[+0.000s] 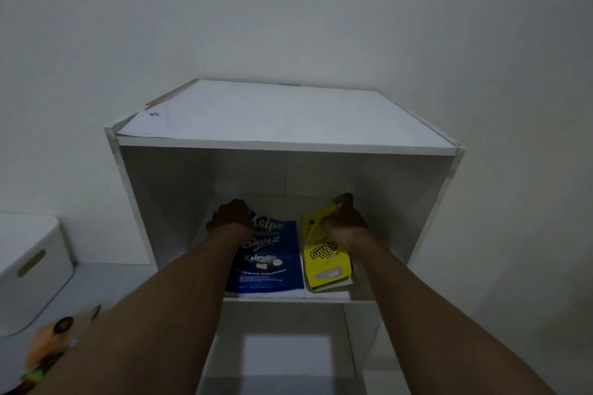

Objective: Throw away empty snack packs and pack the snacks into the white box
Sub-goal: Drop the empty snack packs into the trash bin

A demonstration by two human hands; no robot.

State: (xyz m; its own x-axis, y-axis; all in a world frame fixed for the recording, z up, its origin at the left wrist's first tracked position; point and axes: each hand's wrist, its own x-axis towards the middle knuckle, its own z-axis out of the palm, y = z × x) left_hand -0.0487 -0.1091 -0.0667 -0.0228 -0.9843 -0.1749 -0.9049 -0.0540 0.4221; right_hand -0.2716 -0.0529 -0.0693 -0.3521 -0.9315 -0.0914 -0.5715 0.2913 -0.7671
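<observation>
Inside the upper compartment of a white shelf unit lies a blue snack pouch on the left and a yellow snack pack on the right. My left hand grips the top left corner of the blue pouch. My right hand pinches the top end of the yellow pack, which is tilted up from the shelf board. A white box with a slot handle stands on the floor at the far left.
An orange snack pack lies blurred at the lower left, in front of the white box. The shelf unit stands against a plain wall; a lower compartment opens below the shelf board.
</observation>
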